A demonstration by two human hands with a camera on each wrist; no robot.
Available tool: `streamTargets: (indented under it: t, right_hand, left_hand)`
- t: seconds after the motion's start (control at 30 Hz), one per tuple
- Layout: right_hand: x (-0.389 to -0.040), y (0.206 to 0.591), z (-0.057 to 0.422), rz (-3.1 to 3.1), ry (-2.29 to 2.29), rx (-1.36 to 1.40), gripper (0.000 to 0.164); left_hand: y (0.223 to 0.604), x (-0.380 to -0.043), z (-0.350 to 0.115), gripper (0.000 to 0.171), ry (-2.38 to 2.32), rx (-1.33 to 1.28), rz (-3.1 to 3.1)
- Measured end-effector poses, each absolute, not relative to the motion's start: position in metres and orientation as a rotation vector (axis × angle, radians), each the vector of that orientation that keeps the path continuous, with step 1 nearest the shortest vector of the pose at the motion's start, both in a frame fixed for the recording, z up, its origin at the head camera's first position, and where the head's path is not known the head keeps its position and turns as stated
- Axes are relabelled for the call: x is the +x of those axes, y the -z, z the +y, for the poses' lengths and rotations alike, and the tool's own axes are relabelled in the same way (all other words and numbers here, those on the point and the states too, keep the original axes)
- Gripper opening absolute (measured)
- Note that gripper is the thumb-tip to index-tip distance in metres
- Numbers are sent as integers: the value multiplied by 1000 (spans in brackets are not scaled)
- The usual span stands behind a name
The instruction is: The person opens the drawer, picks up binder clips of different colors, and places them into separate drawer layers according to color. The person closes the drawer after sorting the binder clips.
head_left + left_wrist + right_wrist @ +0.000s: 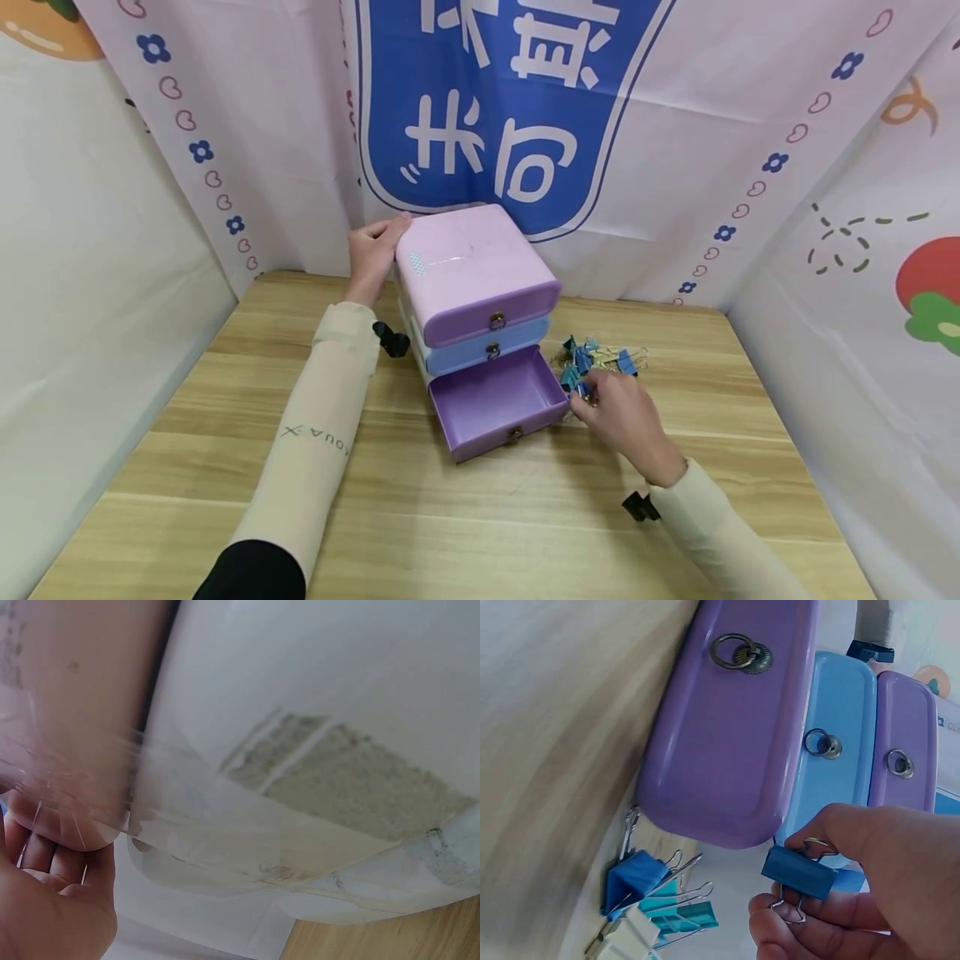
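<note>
The right hand [870, 892] pinches a dark blue binder clip [799, 872] between thumb and fingertips, just beside the front corner of the pulled-out purple bottom drawer [498, 404] of a small three-drawer plastic organizer [476, 275]. From the right wrist view the clip's body sits in the pinch with one wire handle showing above it and the other below. A binder clip like this looks light and stiff: sprung steel with a smooth painted shell that could slide between fingertips, and loose wire handles that swing and give a poor hold. The flat sides of the body seem the surest place to take it, as the hand does now; it should tolerate being dropped into the drawer without harm. The rest of the binder clips [592, 362], blue and teal with a white one among them, lie in a tangled heap on the wooden table [420, 517] to the right of the drawer, their handles interlocked, so lifting one may drag a neighbour along. The left hand [372, 250] rests on the back left edge of the pink top of the organizer, fingers laid over the corner; how firmly they curl I cannot tell, since the left wrist view shows only blurred plastic. The organizer itself appears light and liable to slide on the smooth wood, which that steadying hand guards against. The middle blue drawer [487, 350] is closed.
</note>
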State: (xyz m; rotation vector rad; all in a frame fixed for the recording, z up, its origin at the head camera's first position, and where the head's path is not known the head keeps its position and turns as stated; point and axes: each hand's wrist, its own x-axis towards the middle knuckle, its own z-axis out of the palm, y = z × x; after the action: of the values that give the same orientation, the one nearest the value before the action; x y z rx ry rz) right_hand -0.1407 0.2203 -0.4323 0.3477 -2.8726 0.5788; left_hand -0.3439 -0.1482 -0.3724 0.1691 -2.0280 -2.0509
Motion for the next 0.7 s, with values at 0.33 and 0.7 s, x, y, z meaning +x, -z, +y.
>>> streamTargets:
  t: [0.33, 0.7]
  right_hand:
    - [-153, 426, 199, -2831, -561, 444, 21]
    - [-168, 429, 175, -2859, -584, 540, 29]
  left_hand:
    - [370, -342, -148, 48, 2046, 183, -2028]
    - [371, -342, -146, 48, 2049, 176, -2015]
